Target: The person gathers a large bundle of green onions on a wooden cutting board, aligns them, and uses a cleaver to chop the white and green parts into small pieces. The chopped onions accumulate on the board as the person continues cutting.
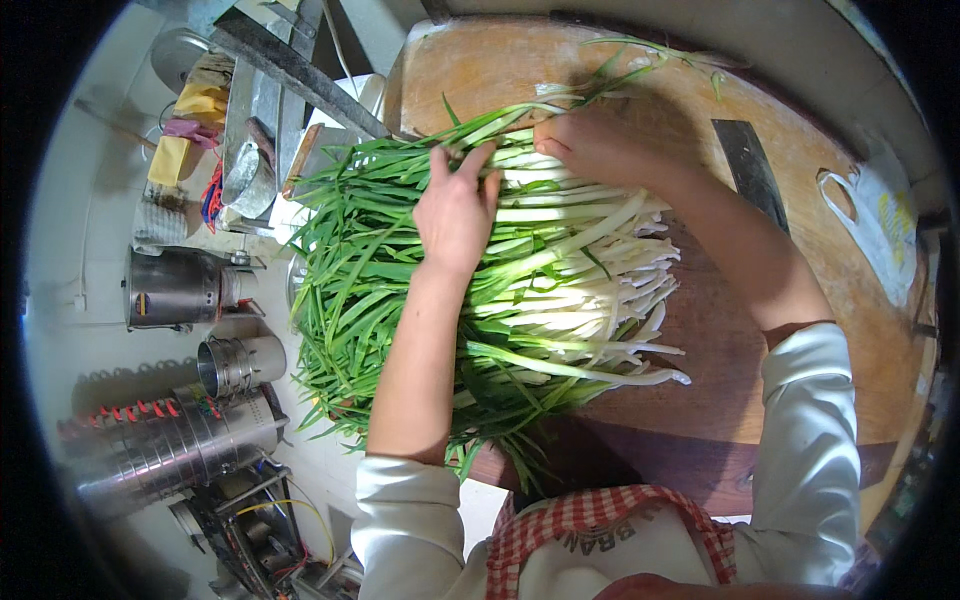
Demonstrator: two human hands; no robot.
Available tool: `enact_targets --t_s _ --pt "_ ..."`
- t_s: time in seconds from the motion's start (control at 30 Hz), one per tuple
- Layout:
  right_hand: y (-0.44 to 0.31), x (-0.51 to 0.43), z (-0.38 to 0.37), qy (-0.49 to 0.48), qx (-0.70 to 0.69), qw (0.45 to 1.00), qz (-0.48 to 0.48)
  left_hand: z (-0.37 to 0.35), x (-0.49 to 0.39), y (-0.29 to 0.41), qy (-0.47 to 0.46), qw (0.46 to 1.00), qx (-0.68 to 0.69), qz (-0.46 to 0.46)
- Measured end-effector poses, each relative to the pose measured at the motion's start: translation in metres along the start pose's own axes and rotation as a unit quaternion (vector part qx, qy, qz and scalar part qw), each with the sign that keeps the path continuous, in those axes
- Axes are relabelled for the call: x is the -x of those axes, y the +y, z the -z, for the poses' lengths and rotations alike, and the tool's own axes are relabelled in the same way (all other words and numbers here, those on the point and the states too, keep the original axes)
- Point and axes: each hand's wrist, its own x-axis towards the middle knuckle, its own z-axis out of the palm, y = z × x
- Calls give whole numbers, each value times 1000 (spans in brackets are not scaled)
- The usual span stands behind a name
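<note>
A large heap of garlic chives or similar long green-and-white stalks lies across a wooden board, leaves to the left and pale root ends to the right. My left hand rests on the heap's far part, its fingers spread among the stalks where green meets white. Close by, my right hand is at the far edge of the heap with its fingers bent against some white stalks; whether it grips them is partly hidden. Several loose stalks lie beyond my right hand.
The wooden board carries a dark flat metal blade and a white plastic bag at the right. Steel pots, a ladle-like metal bowl and folded cloths stand or lie at the left.
</note>
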Motion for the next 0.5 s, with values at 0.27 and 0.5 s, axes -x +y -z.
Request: enact_targets --t_s 0.27,0.5 --pt "11 -6 3 73 -17 995 -66 -30 -11 -13 21 995 -34 -86" --pt "117 14 47 199 244 940 -130 -14 6 -13 -24 988 -10 -150"
